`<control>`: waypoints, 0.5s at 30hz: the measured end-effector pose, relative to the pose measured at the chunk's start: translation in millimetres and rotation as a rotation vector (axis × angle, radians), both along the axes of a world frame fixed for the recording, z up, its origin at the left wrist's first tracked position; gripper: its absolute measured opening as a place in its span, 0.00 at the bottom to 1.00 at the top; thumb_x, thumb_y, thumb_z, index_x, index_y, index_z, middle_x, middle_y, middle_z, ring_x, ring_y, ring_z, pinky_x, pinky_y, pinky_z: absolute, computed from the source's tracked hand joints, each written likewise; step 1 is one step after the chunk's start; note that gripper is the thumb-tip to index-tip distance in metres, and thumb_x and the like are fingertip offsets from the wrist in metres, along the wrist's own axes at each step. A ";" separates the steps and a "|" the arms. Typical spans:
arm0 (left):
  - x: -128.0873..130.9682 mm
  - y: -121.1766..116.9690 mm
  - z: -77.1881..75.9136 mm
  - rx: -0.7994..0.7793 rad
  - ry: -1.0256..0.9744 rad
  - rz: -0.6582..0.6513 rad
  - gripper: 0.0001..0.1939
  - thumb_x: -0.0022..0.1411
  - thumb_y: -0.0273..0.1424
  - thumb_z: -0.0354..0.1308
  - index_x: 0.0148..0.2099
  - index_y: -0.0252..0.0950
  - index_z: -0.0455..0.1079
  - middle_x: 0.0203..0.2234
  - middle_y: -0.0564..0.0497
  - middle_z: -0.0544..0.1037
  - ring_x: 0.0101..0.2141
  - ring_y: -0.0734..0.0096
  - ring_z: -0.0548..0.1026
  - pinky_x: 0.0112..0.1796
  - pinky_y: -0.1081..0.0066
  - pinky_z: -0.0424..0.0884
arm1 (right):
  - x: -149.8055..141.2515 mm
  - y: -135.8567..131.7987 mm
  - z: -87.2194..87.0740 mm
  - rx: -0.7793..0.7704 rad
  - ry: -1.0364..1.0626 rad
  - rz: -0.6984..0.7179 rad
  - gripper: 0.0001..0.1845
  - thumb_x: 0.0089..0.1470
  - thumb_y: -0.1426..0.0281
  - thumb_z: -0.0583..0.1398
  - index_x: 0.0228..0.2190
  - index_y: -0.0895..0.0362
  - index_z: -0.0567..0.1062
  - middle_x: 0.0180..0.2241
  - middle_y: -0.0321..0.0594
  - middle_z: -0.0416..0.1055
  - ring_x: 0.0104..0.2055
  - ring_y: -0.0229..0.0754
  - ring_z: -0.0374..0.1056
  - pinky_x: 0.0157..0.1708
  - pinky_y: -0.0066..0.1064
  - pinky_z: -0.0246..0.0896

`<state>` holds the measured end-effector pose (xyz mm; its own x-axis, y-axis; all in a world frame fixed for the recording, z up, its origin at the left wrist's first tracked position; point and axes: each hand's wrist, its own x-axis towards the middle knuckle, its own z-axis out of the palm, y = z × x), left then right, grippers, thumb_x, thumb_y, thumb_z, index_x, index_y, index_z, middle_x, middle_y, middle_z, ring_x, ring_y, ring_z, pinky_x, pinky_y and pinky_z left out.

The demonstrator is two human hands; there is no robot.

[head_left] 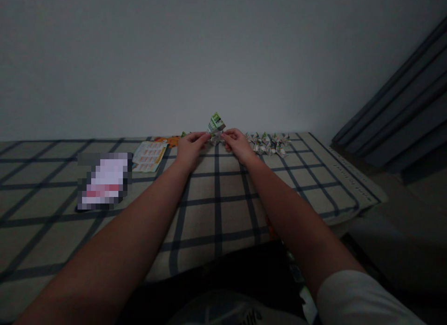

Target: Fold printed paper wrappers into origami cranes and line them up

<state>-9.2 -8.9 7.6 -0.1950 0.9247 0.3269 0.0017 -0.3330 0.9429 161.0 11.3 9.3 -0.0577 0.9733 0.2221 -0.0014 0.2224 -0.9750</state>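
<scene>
Near the far edge of the cloth-covered surface, a small green-and-white printed piece [216, 124], paper-like and pointed at the top, stands up between my hands. The fingertips of my left hand [190, 149] pinch its lower left corner. On the other side, my right hand [239, 143] pinches its lower right corner with thumb and fingers. Something pale and crumpled shows just below it, too small to make out. To the right of my right hand lie several small folded or twisted pieces [268, 144] with similar green and white print, grouped in rows.
A checked cloth [202, 213] covers the surface, which meets a plain wall [209, 55]. At left lie a blurred-out phone-like device [106, 180] and a printed sheet [150, 156], with orange printed paper [171, 140] behind. A dark curtain [401, 111] hangs at right.
</scene>
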 end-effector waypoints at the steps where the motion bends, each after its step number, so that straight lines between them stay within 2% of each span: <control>1: -0.2 1.1 -0.9 0.000 -0.014 -0.007 0.19 0.49 0.43 0.71 0.37 0.34 0.80 0.31 0.48 0.81 0.31 0.70 0.75 0.33 0.72 0.70 | -0.2 0.0 0.5 0.004 0.009 -0.036 0.18 0.51 0.59 0.68 0.38 0.53 0.69 0.30 0.30 0.68 0.25 0.31 0.62 0.22 0.22 0.55; 4: -0.4 3.3 -2.6 -0.005 -0.036 -0.047 0.18 0.47 0.43 0.71 0.35 0.34 0.78 0.29 0.49 0.80 0.29 0.73 0.74 0.31 0.73 0.70 | -0.8 -0.4 1.9 0.056 0.014 -0.076 0.23 0.50 0.60 0.68 0.45 0.52 0.69 0.39 0.34 0.71 0.33 0.33 0.67 0.27 0.22 0.60; 7: 0.2 3.1 -2.6 -0.019 -0.036 -0.090 0.17 0.46 0.42 0.72 0.32 0.35 0.75 0.26 0.51 0.78 0.25 0.75 0.72 0.30 0.73 0.69 | -0.6 -1.1 2.6 0.109 0.005 -0.050 0.20 0.52 0.61 0.67 0.45 0.53 0.71 0.42 0.38 0.73 0.38 0.35 0.68 0.32 0.24 0.63; 11: 1.2 2.6 -3.1 -0.022 -0.025 -0.100 0.16 0.47 0.40 0.71 0.32 0.35 0.74 0.24 0.51 0.77 0.24 0.75 0.70 0.28 0.73 0.67 | 1.0 -0.9 2.4 0.123 -0.003 -0.002 0.14 0.53 0.61 0.66 0.37 0.55 0.73 0.35 0.36 0.73 0.37 0.36 0.67 0.35 0.26 0.62; 15: 0.4 4.7 -6.3 -0.002 0.025 -0.094 0.15 0.48 0.40 0.70 0.32 0.36 0.73 0.24 0.52 0.76 0.24 0.75 0.68 0.28 0.73 0.65 | 2.8 1.2 -0.8 0.106 -0.042 0.013 0.13 0.52 0.60 0.66 0.29 0.56 0.72 0.27 0.32 0.68 0.30 0.34 0.63 0.32 0.26 0.58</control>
